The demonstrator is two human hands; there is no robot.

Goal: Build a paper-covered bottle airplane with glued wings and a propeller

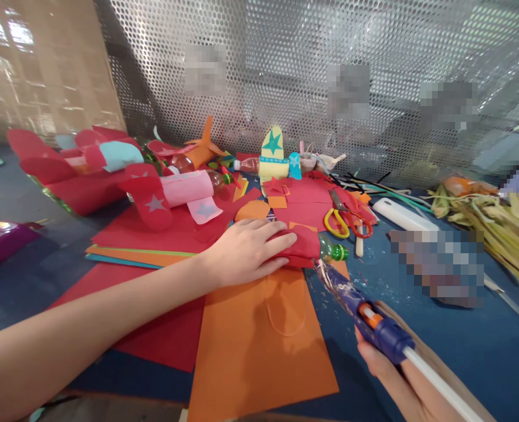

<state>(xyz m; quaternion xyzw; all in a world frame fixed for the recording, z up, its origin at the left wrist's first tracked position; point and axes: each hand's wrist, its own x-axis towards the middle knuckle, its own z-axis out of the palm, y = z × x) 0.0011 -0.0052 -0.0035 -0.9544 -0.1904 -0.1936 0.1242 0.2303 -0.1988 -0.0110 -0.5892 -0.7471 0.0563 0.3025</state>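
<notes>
My left hand [253, 249] rests over a small plastic bottle [329, 251] with a green cap, its fingers wrapped on the red paper [305, 245] round the bottle's body. In my right hand [389, 366] is a blue glue gun [365, 310] with a white glue stick out of its back end. The gun's nozzle, covered in dried glue strands, meets the lower edge of the red paper near the bottle's neck. Beneath lies an orange sheet [259, 351] with a rounded outline on it.
Scissors [338, 223] with yellow and red handles lie behind the bottle. Red sheets [153, 316] are stacked at left. Paper-covered bottle planes [189, 187] stand at the back, before a perforated metal panel [250, 70]. A white-handled tool [404, 215] and dry husks [492, 223] lie at right.
</notes>
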